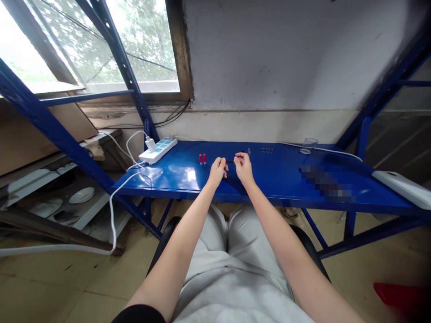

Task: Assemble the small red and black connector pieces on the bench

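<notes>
My left hand (pixel 218 169) and my right hand (pixel 244 167) meet over the middle of a blue metal shelf (pixel 175 172). Both have curled fingers and pinch the two ends of a thin dark rod-like piece (pixel 230 161) held between them. Two small red pieces (pixel 202 159) stand upright on the shelf just left of my left hand. A row of tiny dark parts (pixel 266 150) lies behind my right hand, with another small grey piece (pixel 248 151) near it.
A white power strip (pixel 158 150) with a plugged charger and white cables sits at the shelf's back left. A clear glass (pixel 308 145) stands at the back right, a white flat device (pixel 402 186) at the far right edge. Blue rack uprights flank the shelf.
</notes>
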